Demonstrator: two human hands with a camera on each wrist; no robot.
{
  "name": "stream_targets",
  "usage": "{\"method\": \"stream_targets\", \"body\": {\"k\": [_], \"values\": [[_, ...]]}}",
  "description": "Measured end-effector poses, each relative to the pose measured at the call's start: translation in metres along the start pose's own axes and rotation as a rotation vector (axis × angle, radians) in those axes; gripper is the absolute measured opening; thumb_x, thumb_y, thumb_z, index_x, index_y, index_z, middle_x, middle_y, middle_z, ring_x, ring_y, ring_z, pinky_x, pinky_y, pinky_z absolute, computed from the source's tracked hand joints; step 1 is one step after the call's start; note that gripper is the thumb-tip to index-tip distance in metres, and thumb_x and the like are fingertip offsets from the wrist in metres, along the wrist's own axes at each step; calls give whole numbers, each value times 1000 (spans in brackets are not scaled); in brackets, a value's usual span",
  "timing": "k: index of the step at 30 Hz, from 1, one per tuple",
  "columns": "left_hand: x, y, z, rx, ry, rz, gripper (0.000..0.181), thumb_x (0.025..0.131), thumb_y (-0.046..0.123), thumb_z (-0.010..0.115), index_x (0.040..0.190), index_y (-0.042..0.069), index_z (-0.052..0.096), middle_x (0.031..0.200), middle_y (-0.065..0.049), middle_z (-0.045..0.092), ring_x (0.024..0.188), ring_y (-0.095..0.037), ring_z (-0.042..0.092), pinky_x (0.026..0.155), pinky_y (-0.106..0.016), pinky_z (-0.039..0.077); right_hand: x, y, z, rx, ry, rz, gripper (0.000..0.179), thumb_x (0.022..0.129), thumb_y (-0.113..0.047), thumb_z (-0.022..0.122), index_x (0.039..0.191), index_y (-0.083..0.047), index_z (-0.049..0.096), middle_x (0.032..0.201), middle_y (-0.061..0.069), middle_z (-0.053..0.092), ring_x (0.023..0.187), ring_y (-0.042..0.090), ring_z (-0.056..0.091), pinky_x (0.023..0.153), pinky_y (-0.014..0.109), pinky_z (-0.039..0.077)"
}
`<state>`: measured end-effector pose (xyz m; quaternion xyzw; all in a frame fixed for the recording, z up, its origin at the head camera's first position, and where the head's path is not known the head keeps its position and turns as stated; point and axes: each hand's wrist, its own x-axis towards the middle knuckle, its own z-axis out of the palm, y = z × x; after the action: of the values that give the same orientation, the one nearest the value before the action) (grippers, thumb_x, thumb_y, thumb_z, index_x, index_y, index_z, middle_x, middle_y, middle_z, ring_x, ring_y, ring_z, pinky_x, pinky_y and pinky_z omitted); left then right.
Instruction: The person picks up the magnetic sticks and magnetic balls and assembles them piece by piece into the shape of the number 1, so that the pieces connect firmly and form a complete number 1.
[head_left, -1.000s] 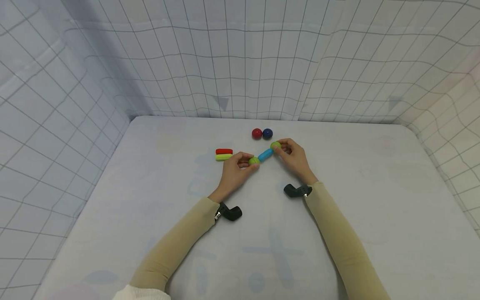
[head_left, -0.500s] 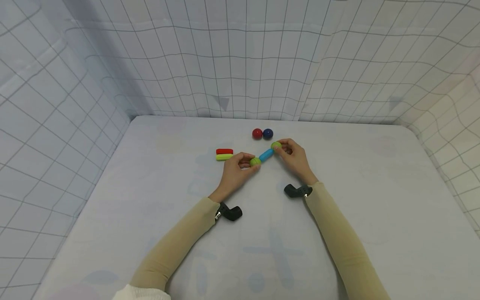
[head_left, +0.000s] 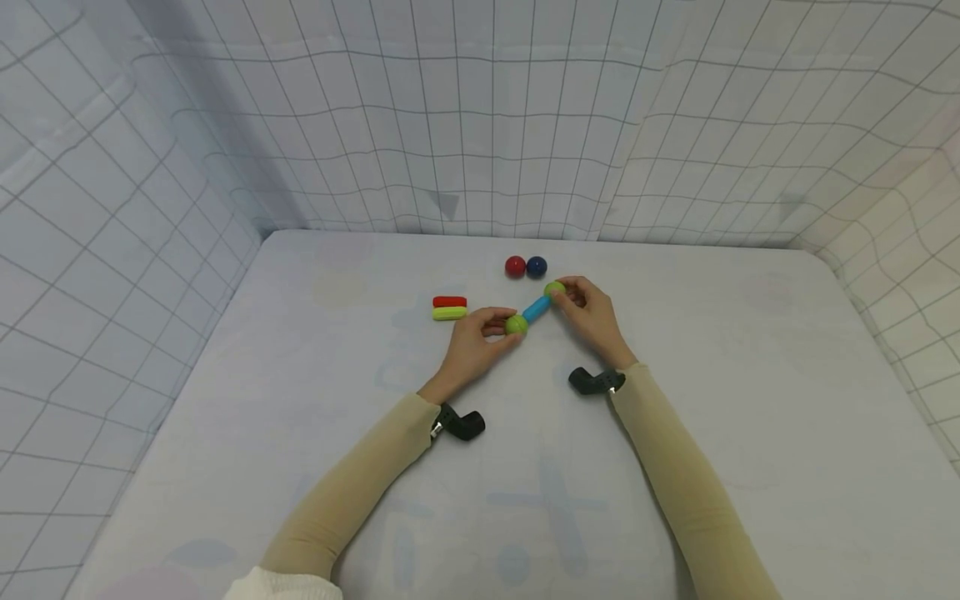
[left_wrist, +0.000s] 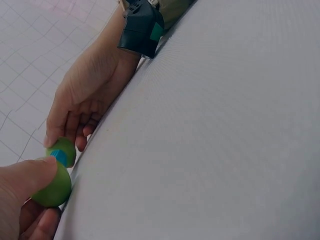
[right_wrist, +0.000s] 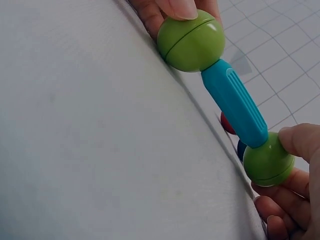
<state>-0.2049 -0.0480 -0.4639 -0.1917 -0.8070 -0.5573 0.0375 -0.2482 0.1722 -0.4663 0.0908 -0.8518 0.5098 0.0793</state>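
A ridged blue rod (right_wrist: pixel 236 104) joins two glossy green balls, one at each end. My left hand (head_left: pixel 472 342) pinches the near-left green ball (head_left: pixel 516 325) between thumb and fingers. At the far-right end, my right hand (head_left: pixel 592 318) pinches the other green ball (right_wrist: pixel 270 161) with thumb and fingertips. The rod slants up to the right between both hands in the head view. In the left wrist view, the nearer green ball (left_wrist: pixel 54 189) hides most of the rod, leaving a bit of blue showing.
Beyond the hands, a red ball (head_left: pixel 515 267) and a dark blue ball (head_left: pixel 536 267) sit side by side. Left of my left hand lie a red rod (head_left: pixel 450 302) and a yellow-green rod (head_left: pixel 450 314). A white gridded curtain (head_left: pixel 480 125) stands behind the white table (head_left: pixel 337 367).
My left hand and its green ball have shifted slightly right. The right hand stays nearly in place, and both hands keep their hold.
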Motion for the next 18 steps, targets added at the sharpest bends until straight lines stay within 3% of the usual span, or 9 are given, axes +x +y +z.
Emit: {"method": "stream_targets", "body": {"k": [9,18], "values": [[0,-1,1,-11,-38,-2,38,83,7,74,118,-1,63,111,-12,63,93,-16,65,80,-21,50,-1,-1,-1,-19,0,-15,32,94,-24,61,118,-2,62,107,11,58,90,20,53,79,29,42],[-1,-2,1,-7,-51,13,39,82,10,76,118,0,64,109,-12,64,89,-15,66,78,-21,51,0,-2,-1,-65,-16,-26,35,95,-21,60,123,0,61,104,14,59,89,23,51,78,31,41]]}}
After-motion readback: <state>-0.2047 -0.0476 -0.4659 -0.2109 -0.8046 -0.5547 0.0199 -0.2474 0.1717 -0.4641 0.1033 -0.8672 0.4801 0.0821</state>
